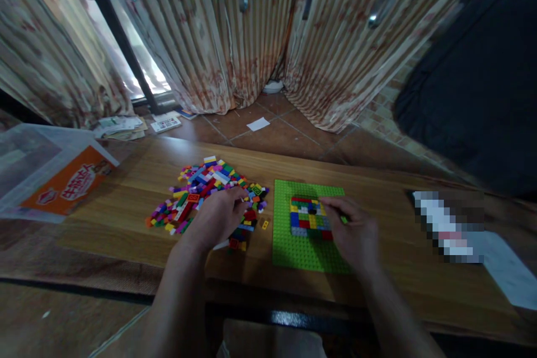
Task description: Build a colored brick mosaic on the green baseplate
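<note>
My left hand [220, 215] is over the right side of a loose pile of colourful toy bricks [205, 182]. Its fingers are drawn together, and what they hold, if anything, is hidden. To the right lies a green studded baseplate [283, 251], carrying a low, roughly square build of mixed-colour bricks [302, 218]. At the build's upper right corner, my right hand [354, 235] has its thumb and fingers pinched. Whatever may be between those fingertips is too small to make out. A single yellow brick [265, 225] sits between pile and baseplate.
Everything rests on a long wooden table [138, 201]. A clear plastic box with an orange label [71, 182] stands at the left end. A blurred-out item [444, 229] and a white sheet [509, 268] lie at the right. Striped curtains [210, 39] hang beyond the table.
</note>
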`<state>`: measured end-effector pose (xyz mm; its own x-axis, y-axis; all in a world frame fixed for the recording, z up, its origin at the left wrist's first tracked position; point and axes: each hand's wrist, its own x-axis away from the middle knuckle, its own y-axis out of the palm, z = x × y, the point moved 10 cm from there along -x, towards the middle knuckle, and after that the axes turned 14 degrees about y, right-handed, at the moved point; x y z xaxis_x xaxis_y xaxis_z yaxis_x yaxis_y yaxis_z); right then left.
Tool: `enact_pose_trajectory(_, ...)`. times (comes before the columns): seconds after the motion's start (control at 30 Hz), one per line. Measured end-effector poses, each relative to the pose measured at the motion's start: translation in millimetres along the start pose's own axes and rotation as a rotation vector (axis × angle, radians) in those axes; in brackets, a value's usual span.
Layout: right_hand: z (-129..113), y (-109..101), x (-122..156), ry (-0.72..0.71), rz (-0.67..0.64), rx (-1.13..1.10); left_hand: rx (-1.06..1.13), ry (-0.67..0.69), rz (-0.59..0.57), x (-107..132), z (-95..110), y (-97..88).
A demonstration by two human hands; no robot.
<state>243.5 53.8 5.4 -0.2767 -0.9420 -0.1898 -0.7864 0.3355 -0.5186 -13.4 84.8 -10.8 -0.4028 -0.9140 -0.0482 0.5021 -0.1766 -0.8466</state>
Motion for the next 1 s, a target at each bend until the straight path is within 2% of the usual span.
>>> enact_pose_trajectory(0.23, -40, 65, 38, -0.182, -0.27, 0.077, 0.003, -0.019, 0.032, 3, -1, -5.7)
enact_pose_trajectory(0.47, -57, 114, 60, -0.39, -0.365, 0.211, 0.0, -0.008, 0.043, 4, 0, -7.3)
enact_pose_trajectory(0.67, -57, 128, 61, -0.419, -0.355, 0.29, 0.01, -0.025, 0.026, 7, -2, -9.6)
enact_pose_trajectory(1.0, -65, 131, 60, -0.417, -0.335, 0.29, 0.005, -0.013, 0.051, 7, -5, -10.5)
